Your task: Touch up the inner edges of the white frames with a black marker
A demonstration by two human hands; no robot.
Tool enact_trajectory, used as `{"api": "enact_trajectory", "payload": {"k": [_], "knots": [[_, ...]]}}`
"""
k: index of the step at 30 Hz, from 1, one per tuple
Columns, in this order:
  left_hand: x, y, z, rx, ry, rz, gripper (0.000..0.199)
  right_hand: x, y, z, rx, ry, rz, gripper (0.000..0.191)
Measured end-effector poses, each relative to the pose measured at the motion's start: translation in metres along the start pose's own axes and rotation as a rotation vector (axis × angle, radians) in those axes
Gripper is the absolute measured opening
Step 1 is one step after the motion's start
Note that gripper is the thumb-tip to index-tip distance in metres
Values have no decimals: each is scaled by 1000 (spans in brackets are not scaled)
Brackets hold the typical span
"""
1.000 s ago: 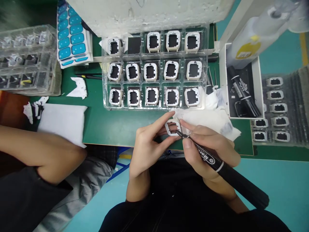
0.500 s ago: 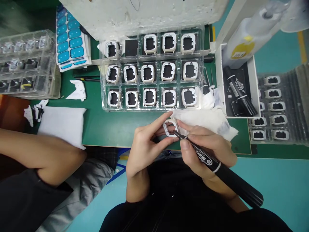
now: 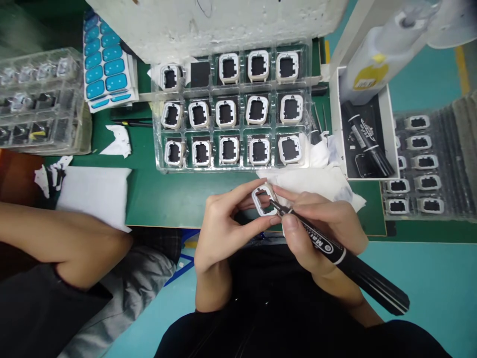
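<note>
A small white square frame (image 3: 264, 201) sits pinched by its edges in the left hand (image 3: 223, 228), just above the tabletop's (image 3: 167, 194) near edge, so its open middle faces up. The right hand (image 3: 320, 228) grips a black marker (image 3: 335, 253), tip touching the frame's inner rim. Behind lies a clear tray (image 3: 234, 114) of similar frames. What the tip marks is too small to see.
</note>
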State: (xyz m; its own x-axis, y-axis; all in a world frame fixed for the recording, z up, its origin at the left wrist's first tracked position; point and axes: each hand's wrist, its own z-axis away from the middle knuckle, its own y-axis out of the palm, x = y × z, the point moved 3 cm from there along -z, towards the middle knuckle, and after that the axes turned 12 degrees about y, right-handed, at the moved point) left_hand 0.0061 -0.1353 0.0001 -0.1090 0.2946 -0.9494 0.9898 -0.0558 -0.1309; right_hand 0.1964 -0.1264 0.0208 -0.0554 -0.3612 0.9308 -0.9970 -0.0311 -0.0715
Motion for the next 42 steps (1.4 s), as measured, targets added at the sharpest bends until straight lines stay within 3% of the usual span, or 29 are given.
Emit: {"api": "enact_trajectory", "payload": {"k": [4,7,15,20,25,37,42], "knots": [[1,2,0,-35,-36,-8,70,-2,3,-3,-84,-62,-67,37],[0,3,0,-46,-59,-17,68,-4,5,-3,-144,-26,-66,32],[5,1,2,-21,-73,-38,66,-1,5,1,-42,-91,187,33],[5,-1,2,-15,-36,-89,63,-3,8,1,-88,-221,235,26],[2,4,0,-56,-57,-97,69,0,6,1,-112,-63,158,32],[-2,8,-2,-106,-31,-55,56,-8,3,1,-132,72,-42,21],[-3,6,-3,-87,-12,-83,55,-5,2,1,-95,88,-14,21]]}}
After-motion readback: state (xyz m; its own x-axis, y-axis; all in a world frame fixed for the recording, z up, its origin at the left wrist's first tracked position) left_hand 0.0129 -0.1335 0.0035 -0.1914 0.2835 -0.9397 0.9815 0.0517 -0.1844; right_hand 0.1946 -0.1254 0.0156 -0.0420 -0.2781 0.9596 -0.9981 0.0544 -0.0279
